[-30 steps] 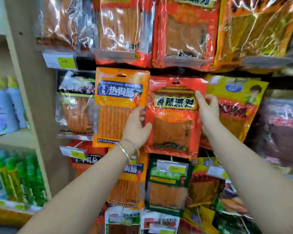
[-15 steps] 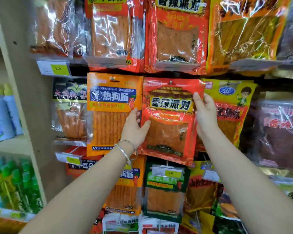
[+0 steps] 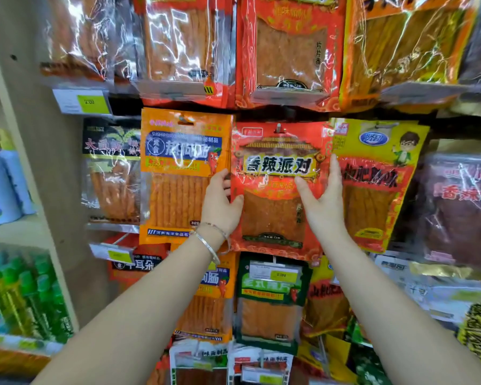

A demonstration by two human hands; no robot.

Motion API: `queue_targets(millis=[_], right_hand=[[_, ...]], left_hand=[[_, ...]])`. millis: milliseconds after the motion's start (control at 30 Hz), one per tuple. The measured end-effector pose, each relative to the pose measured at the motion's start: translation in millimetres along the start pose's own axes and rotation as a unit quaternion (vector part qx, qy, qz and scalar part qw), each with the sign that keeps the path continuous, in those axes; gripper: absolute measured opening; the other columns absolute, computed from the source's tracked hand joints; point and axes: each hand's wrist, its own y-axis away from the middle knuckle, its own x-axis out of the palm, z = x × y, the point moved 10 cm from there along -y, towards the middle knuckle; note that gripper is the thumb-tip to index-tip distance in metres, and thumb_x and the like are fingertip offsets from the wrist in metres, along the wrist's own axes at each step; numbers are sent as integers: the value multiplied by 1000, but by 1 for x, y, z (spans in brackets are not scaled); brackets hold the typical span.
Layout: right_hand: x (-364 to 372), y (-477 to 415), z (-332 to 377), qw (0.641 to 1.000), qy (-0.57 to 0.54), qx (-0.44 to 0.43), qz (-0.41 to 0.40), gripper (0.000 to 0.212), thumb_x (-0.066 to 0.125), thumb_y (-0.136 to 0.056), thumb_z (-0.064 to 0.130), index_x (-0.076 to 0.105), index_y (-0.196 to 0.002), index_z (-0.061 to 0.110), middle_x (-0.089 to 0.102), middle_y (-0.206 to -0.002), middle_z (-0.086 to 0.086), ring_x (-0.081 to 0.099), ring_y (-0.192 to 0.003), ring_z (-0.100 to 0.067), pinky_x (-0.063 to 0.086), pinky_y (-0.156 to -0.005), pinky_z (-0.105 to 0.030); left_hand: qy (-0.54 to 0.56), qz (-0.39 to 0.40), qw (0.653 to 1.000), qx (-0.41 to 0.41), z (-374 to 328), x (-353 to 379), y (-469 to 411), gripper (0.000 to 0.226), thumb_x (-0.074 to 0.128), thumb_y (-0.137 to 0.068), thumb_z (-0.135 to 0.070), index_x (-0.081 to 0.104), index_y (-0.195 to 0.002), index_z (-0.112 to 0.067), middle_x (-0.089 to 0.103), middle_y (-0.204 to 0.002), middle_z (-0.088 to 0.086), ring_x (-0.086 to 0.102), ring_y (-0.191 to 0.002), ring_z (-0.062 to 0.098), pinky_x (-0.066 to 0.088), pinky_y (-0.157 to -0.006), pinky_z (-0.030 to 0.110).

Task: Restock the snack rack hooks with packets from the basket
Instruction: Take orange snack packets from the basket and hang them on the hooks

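The top row of shiny clear-fronted packets is cut off by the upper edge of the head view, and the dark packets at far right are too blurred to read. Most fingers of the left hand [image 3: 220, 201] are hidden behind the glossy red plastic snack packet [image 3: 278, 218]. Its thumb lies curled over the front of the left edge, so it pinches that side. The right hand [image 3: 324, 198] pinches the right edge, with the thumb pressed on the front and a finger stretched up along the border. The red packet hangs flat in the middle row, with its punched hole over a small metal hook [image 3: 278, 128]. Its crinkled film shows a brown slab through a clear window. It is just beside an orange packet of ridged sticks [image 3: 184, 173] on the left and a yellow cartoon-printed packet [image 3: 378, 176] on the right. A thin silver bracelet [image 3: 210, 241] circles the left wrist. The forearms cover parts of the lower packets, among them a green-bordered packet [image 3: 272, 298]. A yellow-green price tag [image 3: 92, 102] sits at upper left, and green bottles [image 3: 25, 298] stand on a beige shelf [image 3: 36, 151].
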Motion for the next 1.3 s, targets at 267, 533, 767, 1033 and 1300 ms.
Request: queue_targets(millis=[267, 533, 767, 1033, 1300], right_hand=[[5, 16, -7, 999, 29, 4, 21, 94, 67, -85, 34, -1, -151, 31, 9, -159, 4, 8, -144, -10, 11, -109, -23], [0, 42, -30, 990, 136, 21, 34, 89, 65, -88, 30, 3, -152, 22, 11, -158, -3, 12, -145, -18, 15, -113, -27], [-19, 51, -30, 986, 165, 8, 36, 68, 62, -89, 32, 28, -147, 18, 29, -149, -3, 30, -136, -16, 24, -109, -27], [-103, 36, -38, 984, 162, 3, -80, 51, 61, -90, 20, 42, -135, 5, 46, -129, -11, 46, -119, -21, 32, -100, -23], [-149, -44, -86, 989, 99, 106, -40, 61, 55, -93, 35, 32, -144, 10, 40, -146, -8, 40, -132, -20, 30, -112, -39]], left_hand=[[-12, -44, 998, 35, -2, -6, 13, 55, 61, -86, -7, 41, -136, -17, 49, -131, 6, 51, -115, 15, 46, -99, 34], [-22, -26, 999, 33, 0, 3, 30, 51, 61, -87, -13, 44, -135, -12, 44, -133, 6, 48, -111, 9, 44, -99, 32], [-15, 39, 998, 54, -6, 27, 38, 40, 62, -86, -14, 51, -124, -18, 48, -122, -2, 53, -108, 11, 45, -91, 25], [14, 134, 981, 138, -53, 97, 60, 33, 57, -87, -10, 52, -112, -31, 51, -114, -9, 54, -101, -1, 47, -86, 19], [13, 100, 980, 173, -95, 156, 47, 46, 54, -88, -11, 46, -131, -25, 44, -126, -8, 46, -118, 8, 40, -100, 24]])
